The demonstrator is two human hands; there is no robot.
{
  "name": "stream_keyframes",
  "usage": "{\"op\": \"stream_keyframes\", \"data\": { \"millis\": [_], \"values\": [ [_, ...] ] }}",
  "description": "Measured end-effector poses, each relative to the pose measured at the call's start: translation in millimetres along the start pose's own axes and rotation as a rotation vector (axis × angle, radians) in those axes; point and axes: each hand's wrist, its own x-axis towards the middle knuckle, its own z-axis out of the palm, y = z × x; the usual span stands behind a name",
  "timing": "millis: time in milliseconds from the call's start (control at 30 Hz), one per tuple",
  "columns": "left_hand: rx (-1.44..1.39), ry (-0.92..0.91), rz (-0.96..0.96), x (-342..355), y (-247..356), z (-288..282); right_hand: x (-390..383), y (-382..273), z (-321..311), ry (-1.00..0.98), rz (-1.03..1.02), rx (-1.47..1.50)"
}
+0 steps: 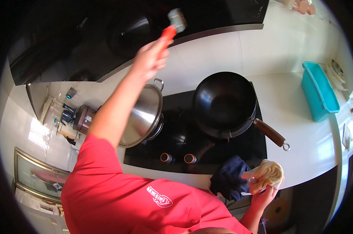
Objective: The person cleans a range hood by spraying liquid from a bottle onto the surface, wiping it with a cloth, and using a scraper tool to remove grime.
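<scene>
My left hand [150, 60] is raised before the black range hood [82, 43], closed around a red-handled tool [169, 32]. Its flat grey head is blurred, so I cannot tell if it is a scraper or a brush. Down at the counter's front edge, my right hand [265, 195] grips a folded tan cloth [271, 174]. Beside that cloth hangs a dark blue cloth [228, 177] over the edge; whether my right hand also holds it I cannot tell.
A black wok [223, 102] with a wooden handle sits on the right of the black cooktop [176, 152]. A lidded steel pot [143, 117] stands at its left, partly behind my left arm. On the right counter is a turquoise bin [319, 91]. Two knobs [190, 158] are at the front.
</scene>
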Motion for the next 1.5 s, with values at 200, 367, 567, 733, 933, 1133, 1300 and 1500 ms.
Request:
{"op": "stream_keyframes", "data": {
  "millis": [200,367,567,733,933,1133,1300,1500],
  "values": [
    [-0.195,-0.128,0.092,54,-16,117,-11,1,20,0.000,-0.097,-0.148],
    [-0.037,0.007,0.024,28,-36,33,-11,6,13,0.079,-0.084,-0.109],
    [-0.109,-0.080,0.032,63,-43,105,5,-1,6,0.013,-0.087,-0.157],
    [-0.092,-0.102,0.057,62,-37,97,-3,-3,5,0.093,-0.121,-0.141],
    [-0.019,-0.067,0.033,70,-39,103,2,-2,-8,0.104,0.001,-0.183],
    [-0.079,-0.146,0.063,89,-30,173,8,0,-6,0.093,-0.069,-0.021],
    [-0.037,-0.161,0.089,81,-26,143,1,5,-15,0.104,-0.124,-0.185],
    [-0.024,-0.193,0.089,106,-29,176,2,4,-23,0.121,-0.020,-0.076]
  ]
}}
